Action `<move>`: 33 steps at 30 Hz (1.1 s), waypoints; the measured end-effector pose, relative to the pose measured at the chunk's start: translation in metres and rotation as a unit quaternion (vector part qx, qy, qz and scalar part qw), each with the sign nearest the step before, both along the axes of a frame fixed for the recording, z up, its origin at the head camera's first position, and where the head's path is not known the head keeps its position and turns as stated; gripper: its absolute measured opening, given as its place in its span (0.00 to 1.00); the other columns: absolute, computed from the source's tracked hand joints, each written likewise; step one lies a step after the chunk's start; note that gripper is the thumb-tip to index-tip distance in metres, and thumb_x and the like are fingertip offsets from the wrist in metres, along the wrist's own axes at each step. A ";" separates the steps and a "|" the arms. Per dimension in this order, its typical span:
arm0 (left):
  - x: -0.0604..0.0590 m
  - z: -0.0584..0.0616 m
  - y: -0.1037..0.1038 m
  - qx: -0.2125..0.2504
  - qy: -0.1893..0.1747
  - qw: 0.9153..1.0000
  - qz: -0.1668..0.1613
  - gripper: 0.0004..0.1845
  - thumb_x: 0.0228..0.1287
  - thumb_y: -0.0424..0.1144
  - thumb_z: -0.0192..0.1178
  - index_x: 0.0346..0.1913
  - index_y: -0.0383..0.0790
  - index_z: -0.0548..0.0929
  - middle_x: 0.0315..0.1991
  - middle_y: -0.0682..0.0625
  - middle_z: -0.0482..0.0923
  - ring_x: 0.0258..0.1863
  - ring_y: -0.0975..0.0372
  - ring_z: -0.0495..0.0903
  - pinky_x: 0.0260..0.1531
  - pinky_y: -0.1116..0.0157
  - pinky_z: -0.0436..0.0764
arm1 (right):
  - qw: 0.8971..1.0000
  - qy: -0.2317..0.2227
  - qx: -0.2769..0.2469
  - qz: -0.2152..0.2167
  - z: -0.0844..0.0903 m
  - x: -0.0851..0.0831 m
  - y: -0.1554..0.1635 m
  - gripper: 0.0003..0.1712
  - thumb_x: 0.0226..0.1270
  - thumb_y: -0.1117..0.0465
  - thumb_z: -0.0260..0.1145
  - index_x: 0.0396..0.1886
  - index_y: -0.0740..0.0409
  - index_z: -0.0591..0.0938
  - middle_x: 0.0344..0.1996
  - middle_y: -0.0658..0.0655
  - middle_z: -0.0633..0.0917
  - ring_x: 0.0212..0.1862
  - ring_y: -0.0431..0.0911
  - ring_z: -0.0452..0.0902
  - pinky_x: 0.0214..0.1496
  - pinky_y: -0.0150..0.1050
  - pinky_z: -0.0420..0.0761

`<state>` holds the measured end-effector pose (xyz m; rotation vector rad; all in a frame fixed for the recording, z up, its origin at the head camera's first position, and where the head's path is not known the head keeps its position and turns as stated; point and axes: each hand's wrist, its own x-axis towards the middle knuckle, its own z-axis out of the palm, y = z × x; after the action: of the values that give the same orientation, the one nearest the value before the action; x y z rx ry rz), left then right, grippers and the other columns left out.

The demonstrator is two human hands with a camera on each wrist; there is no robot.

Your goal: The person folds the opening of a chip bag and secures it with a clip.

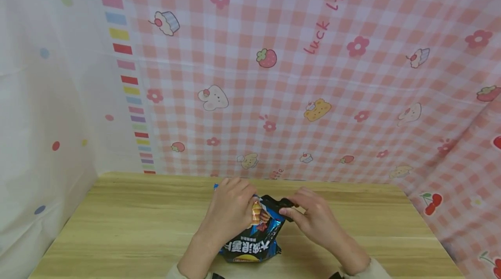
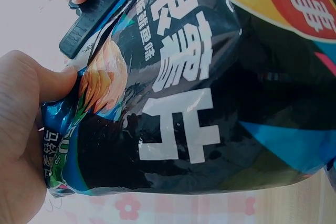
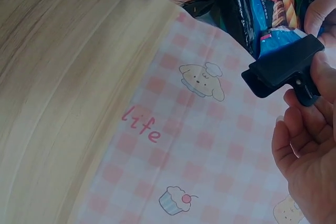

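A black and blue bag of potato chips [image 1: 254, 246] lies on the wooden table, its printing upside down in the head view. My left hand [image 1: 230, 204] grips the far end of the bag, the thumb pressing on its folded edge in the left wrist view. With its thumb and fingers, my right hand [image 1: 312, 214] pinches a black bag clip [image 3: 283, 67] by its handle. In the left wrist view the clip [image 2: 102, 17] lies along the bag's top edge, next to the left thumb. The left fingers behind the bag are hidden.
The wooden table [image 1: 129, 227] runs back to a pink checked cloth [image 1: 250, 109] with printed cartoons. A white dotted cloth [image 1: 43, 109] hangs at the left, and another patterned cloth [image 1: 465, 192] borders the right side.
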<state>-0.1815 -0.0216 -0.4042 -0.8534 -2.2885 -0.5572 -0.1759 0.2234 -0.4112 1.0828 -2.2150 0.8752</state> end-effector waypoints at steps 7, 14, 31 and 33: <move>0.000 0.000 -0.001 -0.003 0.000 1.000 0.000 0.05 0.59 0.33 0.75 0.36 0.43 0.89 0.35 0.53 0.86 0.37 0.60 0.82 0.42 0.63 0.79 | 1.000 0.006 -0.005 0.003 -0.001 0.000 -0.006 0.07 0.64 0.62 0.77 0.40 0.58 0.90 0.32 0.46 0.86 0.32 0.37 0.73 0.30 0.31 0.76; -0.001 0.000 -0.002 0.007 -0.005 1.000 -0.007 0.05 0.58 0.30 0.74 0.36 0.41 0.89 0.34 0.53 0.87 0.37 0.59 0.83 0.42 0.62 0.79 | 1.000 0.001 -0.009 0.004 -0.002 -0.002 -0.009 0.10 0.59 0.68 0.79 0.40 0.57 0.89 0.32 0.46 0.86 0.33 0.37 0.75 0.34 0.25 0.75; 0.002 0.004 -0.004 0.029 -0.049 0.998 -0.020 0.15 0.53 0.21 0.68 0.41 0.41 0.91 0.36 0.54 0.88 0.38 0.62 0.82 0.41 0.65 0.76 | 1.000 -0.001 -0.026 0.008 -0.007 -0.009 -0.016 0.08 0.62 0.63 0.79 0.39 0.57 0.90 0.33 0.47 0.87 0.33 0.38 0.78 0.35 0.25 0.77; 0.002 0.004 -0.005 0.028 -0.052 0.998 -0.020 0.15 0.54 0.21 0.68 0.41 0.41 0.91 0.37 0.54 0.88 0.38 0.62 0.82 0.41 0.65 0.77 | 1.000 -0.009 -0.025 0.007 -0.006 -0.008 -0.017 0.10 0.59 0.65 0.80 0.40 0.57 0.90 0.34 0.47 0.87 0.34 0.38 0.78 0.35 0.25 0.78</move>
<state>-0.1791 -0.0265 -0.4001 -0.8619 -2.3420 -0.6960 -0.1844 0.2063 -0.4175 1.0725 -2.1915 0.9444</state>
